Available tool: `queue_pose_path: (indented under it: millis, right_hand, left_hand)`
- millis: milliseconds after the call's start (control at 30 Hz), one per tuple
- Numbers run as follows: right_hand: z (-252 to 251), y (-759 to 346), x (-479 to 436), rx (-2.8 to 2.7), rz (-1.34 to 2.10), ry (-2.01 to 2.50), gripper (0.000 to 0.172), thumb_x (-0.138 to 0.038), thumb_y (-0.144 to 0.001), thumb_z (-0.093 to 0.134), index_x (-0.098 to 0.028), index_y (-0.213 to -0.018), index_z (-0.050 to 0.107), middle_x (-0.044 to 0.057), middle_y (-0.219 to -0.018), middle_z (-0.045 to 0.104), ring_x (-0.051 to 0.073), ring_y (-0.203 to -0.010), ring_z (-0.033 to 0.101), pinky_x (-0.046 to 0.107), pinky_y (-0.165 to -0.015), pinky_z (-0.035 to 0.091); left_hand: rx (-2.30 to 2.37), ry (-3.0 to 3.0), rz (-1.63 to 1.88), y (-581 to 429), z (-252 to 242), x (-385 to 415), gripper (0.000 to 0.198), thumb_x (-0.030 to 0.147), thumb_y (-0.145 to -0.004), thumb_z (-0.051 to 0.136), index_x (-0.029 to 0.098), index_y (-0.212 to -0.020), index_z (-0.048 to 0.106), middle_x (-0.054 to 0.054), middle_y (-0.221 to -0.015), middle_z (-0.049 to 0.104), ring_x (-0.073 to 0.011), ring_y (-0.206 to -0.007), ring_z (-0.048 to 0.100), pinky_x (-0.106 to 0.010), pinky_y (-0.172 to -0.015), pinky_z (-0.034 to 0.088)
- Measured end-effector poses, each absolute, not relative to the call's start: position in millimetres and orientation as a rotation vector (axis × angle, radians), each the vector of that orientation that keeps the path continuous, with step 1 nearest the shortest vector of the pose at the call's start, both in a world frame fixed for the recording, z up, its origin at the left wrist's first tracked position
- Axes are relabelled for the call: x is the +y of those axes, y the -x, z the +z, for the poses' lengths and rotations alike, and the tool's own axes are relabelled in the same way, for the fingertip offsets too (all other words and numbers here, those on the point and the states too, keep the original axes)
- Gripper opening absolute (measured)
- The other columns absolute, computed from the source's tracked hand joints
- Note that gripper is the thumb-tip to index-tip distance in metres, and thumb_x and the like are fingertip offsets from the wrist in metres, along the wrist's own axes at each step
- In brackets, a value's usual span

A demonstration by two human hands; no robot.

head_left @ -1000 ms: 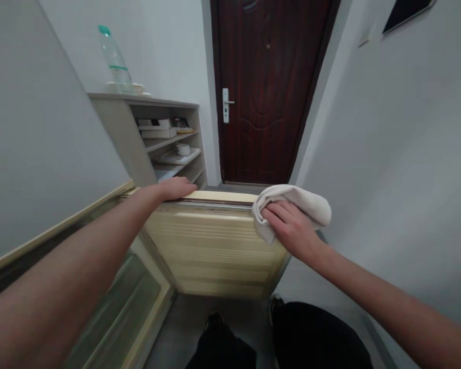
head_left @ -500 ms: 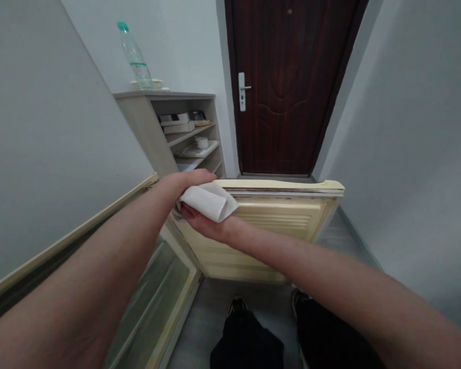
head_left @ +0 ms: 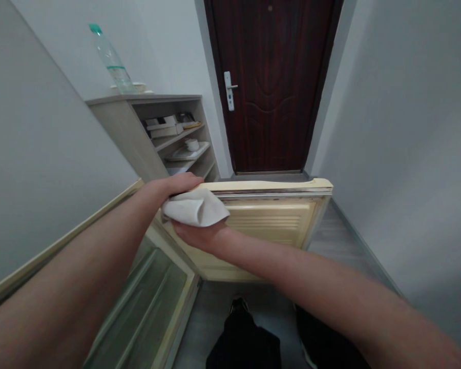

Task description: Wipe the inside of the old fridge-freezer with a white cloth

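Note:
A small cream refrigerator stands with its door (head_left: 269,218) swung wide, the inner panel facing me. My left hand (head_left: 182,183) grips the door's top edge near the hinge side, its fingers going over the far side. Just below it, my right hand (head_left: 197,234) holds a folded white cloth (head_left: 195,209) against the upper hinge-side corner of the door. The cloth covers most of the right fingers. Below my left forearm shows the refrigerator's inside (head_left: 146,302), with a pale frame and a greenish interior.
Beyond the door is a grey shelf unit (head_left: 111,118) with boxes and a white cup (head_left: 192,145) on a tray. A clear bottle (head_left: 115,64) with a green cap stands on top. A dark red door (head_left: 272,92) is at the back. My legs are close below.
The view has turned slightly right, so everything sits further left. My right hand has shifted a little against the door corner, and the cloth's folds have changed. My left hand keeps its hold.

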State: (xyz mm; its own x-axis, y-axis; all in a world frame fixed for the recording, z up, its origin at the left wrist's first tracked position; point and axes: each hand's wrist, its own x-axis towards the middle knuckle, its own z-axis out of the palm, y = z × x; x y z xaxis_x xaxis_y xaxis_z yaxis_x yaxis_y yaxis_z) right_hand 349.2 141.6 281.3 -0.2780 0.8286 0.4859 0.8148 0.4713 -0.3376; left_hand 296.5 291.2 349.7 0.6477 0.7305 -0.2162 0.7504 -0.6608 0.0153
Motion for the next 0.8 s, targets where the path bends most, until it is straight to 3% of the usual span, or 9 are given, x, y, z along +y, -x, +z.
queue_pose_path:
  millis: [67,167,333,500,800]
  right_hand:
    - [280.3,-381.2,118.1,-2.204,-0.209,1.333,0.039,-0.013,-0.097,0.049,-0.014,-0.135,0.059,0.013,-0.126,0.071,0.029,-0.119,0.066,0.045,-0.107,0.053]
    - [276.0,-434.0,77.7,-2.099,-0.357,1.387,0.041,-0.015,-0.099,0.048,-0.017,-0.138,0.059,0.013,-0.135,0.066,0.03,-0.126,0.062,0.049,-0.114,0.047]
    - [260.1,-522.4,13.4,-1.943,-0.56,1.535,0.042,-0.013,-0.098,0.047,-0.024,-0.134,0.066,0.01,-0.13,0.069,0.031,-0.125,0.063,0.051,-0.114,0.046]
    - [255.2,-573.9,-23.0,-1.914,-0.845,1.664,0.045,-0.011,-0.096,0.045,-0.023,-0.131,0.069,0.014,-0.133,0.068,0.036,-0.124,0.062,0.061,-0.116,0.038]
    - [270.3,-517.0,28.2,-1.972,-0.723,1.663,0.044,-0.007,-0.095,0.044,-0.018,-0.13,0.068,0.019,-0.127,0.068,0.039,-0.119,0.063,0.064,-0.111,0.042]
  left_hand:
    - [1.232,-2.739,-0.289,-296.0,349.5,290.7,0.038,0.03,-0.087,0.042,0.018,-0.099,0.076,-0.011,-0.115,0.073,-0.0287,-0.114,0.065,-0.03,-0.096,0.05]
    - [1.25,-2.708,-0.251,-296.4,349.5,288.9,0.045,0.038,-0.089,0.036,0.018,-0.098,0.075,-0.01,-0.116,0.073,-0.0289,-0.114,0.065,-0.03,-0.091,0.052]
    - [1.264,-2.676,-0.208,-298.8,351.2,285.3,0.049,0.04,-0.086,0.035,0.015,-0.095,0.076,-0.014,-0.114,0.073,-0.0309,-0.109,0.066,-0.035,-0.088,0.052]
    - [1.262,-2.678,-0.216,-301.7,351.2,287.1,0.05,0.038,-0.088,0.034,0.012,-0.097,0.075,-0.017,-0.112,0.073,-0.0311,-0.109,0.065,-0.037,-0.09,0.051]
    - [1.341,-2.719,-0.303,-303.8,352.5,286.2,0.055,0.038,-0.092,0.029,0.011,-0.113,0.072,-0.016,-0.129,0.067,-0.0266,-0.113,0.064,-0.032,-0.093,0.05]
